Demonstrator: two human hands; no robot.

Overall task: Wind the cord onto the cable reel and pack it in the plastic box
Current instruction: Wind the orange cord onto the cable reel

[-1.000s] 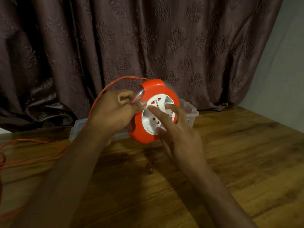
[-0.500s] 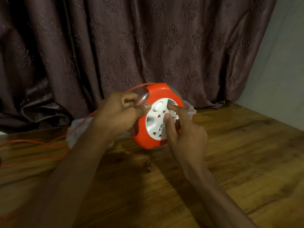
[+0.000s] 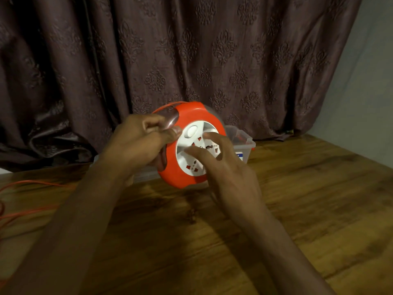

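Note:
An orange cable reel [image 3: 182, 177] with a white socket face is held upright above the wooden table [image 3: 297, 209]. My left hand [image 3: 138, 145] grips the reel's left rim. My right hand [image 3: 225, 171] has its fingers spread on the white socket disc. The orange cord [image 3: 27, 184] leaves the top of the reel, passes behind my left hand and lies in loose loops on the table at the far left. Behind the reel stands a clear plastic box [image 3: 244, 143], mostly hidden by the reel and my hands.
A dark patterned curtain [image 3: 191, 60] hangs along the back of the table. A grey wall [image 3: 372, 81] is at the right. Bare wooden tabletop spreads to the right and towards me.
The white socket disc has turned under my right fingers, which shifted across its face. The reel stays in my left hand, and the cord on the left has shifted.

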